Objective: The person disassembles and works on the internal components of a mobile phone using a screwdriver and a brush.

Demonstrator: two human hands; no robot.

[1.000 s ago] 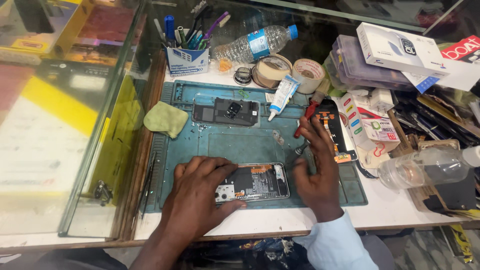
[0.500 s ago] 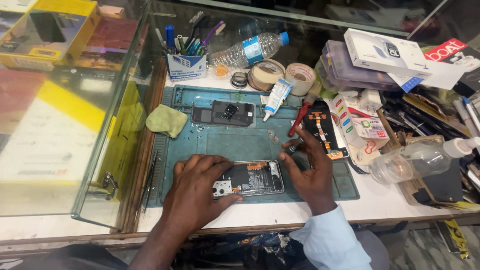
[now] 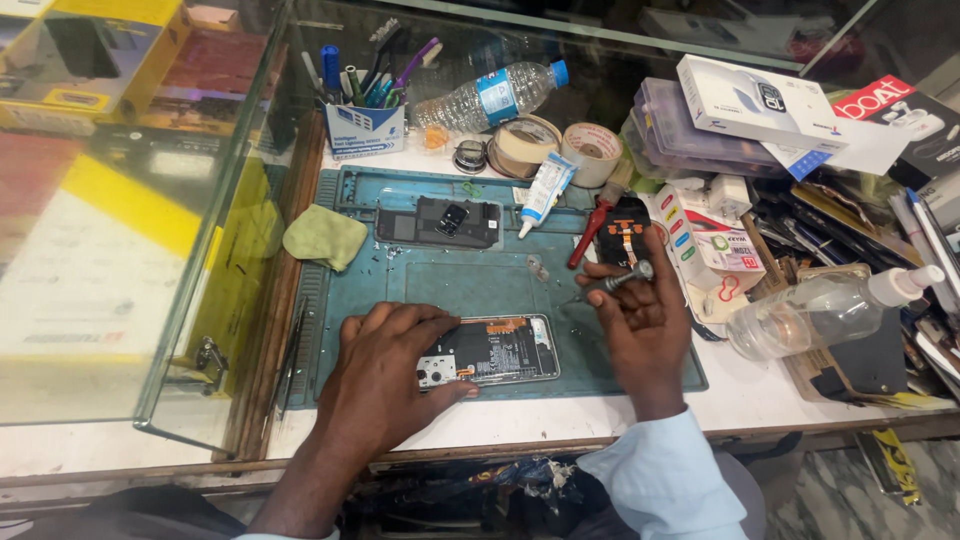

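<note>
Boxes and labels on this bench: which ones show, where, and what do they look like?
White flat box: back right, on a purple case.
Red and black box: far right corner.
Small white carton with coloured patches: right of the mat.
Blue label: around the lying clear bottle.
Blue and white pen holder: back left.

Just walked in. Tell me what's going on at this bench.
A person is working on an opened phone lying on a teal repair mat. The left hand rests on the phone's left end, pinning it down. The right hand holds a small screwdriver above the mat, right of the phone. A black back cover and a red-handled tool lie farther back.
</note>
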